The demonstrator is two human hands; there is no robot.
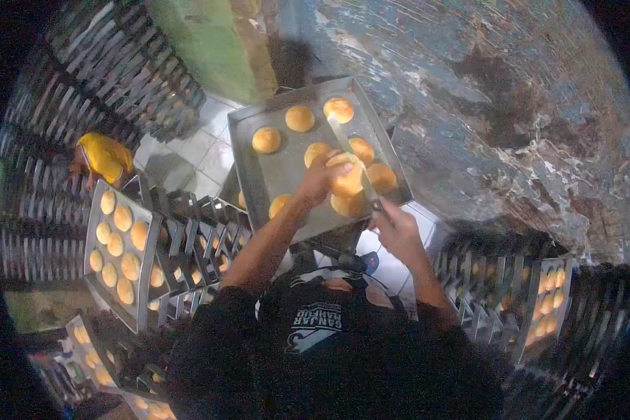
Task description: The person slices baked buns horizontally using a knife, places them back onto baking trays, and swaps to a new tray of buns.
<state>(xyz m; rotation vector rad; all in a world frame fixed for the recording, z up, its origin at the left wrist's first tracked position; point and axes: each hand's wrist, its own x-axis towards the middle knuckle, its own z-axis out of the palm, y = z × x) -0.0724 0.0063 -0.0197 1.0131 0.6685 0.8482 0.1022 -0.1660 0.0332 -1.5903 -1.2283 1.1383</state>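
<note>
Clasps a bun (347,182) in the left hand (318,182), above the tray (267,183) towards its right edge, probably to steady it against the blade. Lays the thumb over it, perhaps to keep the soft crust from slipping. Grasps a knife (368,189) by the handle in the right hand (399,234), just outside the near right corner. Angles the blade across the bun towards the far edge, seemingly to bring its length to the bread while keeping the right fingers clear; cannot tell how deep, with blur and overlap hiding the cut.

Keeps other buns (266,140) loosely spaced inside the raised walls, presumably to stop rolling and leave finger room: three along the far edge, others crowded towards the right edge, one (281,204) by the near left corner. Shows more buns on a tilted rack tray (116,245) at left, within a rack, apparently stacked to save floor space.
</note>
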